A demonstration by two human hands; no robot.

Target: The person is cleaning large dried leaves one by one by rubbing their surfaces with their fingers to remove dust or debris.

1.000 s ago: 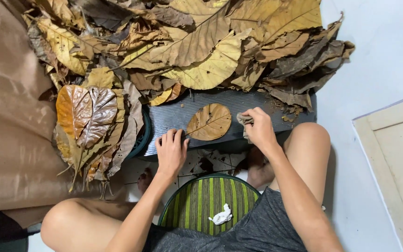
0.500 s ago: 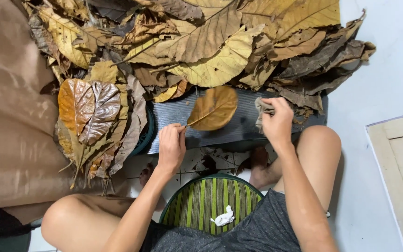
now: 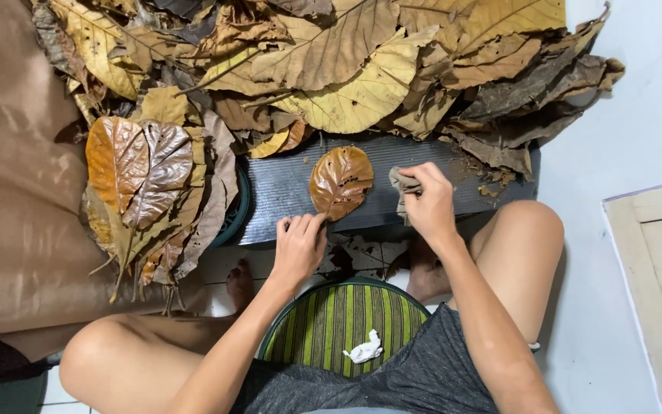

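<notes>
Brown leaf (image 3: 340, 181) is lying flat on the dark ribbed board (image 3: 438, 201), long axis running away from the person, stem end nearest. Left hand (image 3: 299, 247) is pinching that stem end; right hand (image 3: 429, 201), just right of leaf & level w/ it, is clenching a rag (image 3: 401, 184).

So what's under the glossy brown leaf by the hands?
The brown leaf lies flat on a dark ribbed board, with the left hand at its lower edge. The board's surface beneath the leaf is hidden.

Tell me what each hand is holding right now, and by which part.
The left hand pins the brown leaf at its stem end. The right hand grips a bunched cloth by one end.
</notes>
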